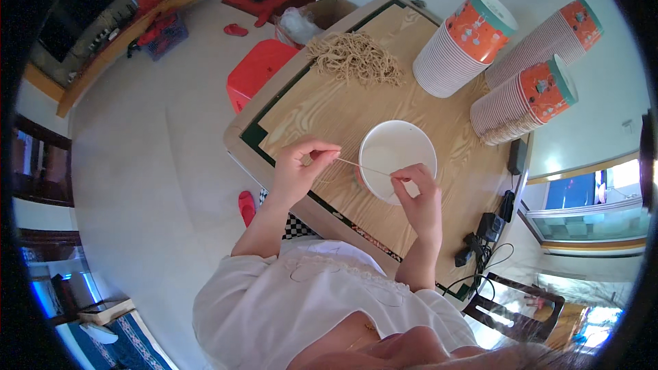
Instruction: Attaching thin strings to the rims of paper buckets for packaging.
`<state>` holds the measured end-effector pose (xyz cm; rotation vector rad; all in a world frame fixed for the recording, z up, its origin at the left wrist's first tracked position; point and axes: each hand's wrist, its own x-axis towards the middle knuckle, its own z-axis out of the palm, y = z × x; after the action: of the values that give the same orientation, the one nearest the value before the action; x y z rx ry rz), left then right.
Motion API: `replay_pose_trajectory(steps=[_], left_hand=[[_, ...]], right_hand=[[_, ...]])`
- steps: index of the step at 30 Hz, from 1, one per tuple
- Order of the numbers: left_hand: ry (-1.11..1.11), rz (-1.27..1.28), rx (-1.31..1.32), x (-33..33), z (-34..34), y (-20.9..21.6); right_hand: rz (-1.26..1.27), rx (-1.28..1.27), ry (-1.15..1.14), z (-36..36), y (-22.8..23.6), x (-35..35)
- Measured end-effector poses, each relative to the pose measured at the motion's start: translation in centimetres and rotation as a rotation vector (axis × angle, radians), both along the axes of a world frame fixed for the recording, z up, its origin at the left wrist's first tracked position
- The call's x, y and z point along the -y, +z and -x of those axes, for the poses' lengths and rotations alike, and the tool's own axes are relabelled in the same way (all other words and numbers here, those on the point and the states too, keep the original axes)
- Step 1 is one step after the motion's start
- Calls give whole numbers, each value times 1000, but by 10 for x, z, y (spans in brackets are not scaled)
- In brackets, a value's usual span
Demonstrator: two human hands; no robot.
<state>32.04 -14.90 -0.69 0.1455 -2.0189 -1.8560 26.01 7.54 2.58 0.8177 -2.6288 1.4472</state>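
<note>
Right now both hands pinch one thin string taut over the white cup's rim: left hand point(298, 171) at 9 o'clock of the cup point(397, 161), right hand point(419, 195) at 5. Pulled harder, the string point(363, 168) may snap or slip, tipping the cup across the desk point(322, 109).

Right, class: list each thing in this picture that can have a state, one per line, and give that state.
White round paper bowl: upright, open, looks empty.
Thin tan strand: pinched at both ends, stretched over the bowl.
Left hand: fingers pinched on the strand.
Right hand: fingers pinched on the strand.
Orange-printed paper bowl stacks: nested, lying tilted.
Tan strand heap: loose, tangled.
</note>
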Motion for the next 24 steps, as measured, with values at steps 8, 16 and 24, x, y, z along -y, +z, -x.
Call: replay_pose_trajectory(steps=[8, 16, 24], left_hand=[[180, 198, 8, 17, 3, -2], [-133, 265, -217, -57, 15, 17], [-326, 138, 144, -65, 9, 12]], right_hand=[[50, 10, -78, 4, 1, -18], [46, 26, 28, -12, 3, 15], [5, -14, -36, -11, 2, 4]])
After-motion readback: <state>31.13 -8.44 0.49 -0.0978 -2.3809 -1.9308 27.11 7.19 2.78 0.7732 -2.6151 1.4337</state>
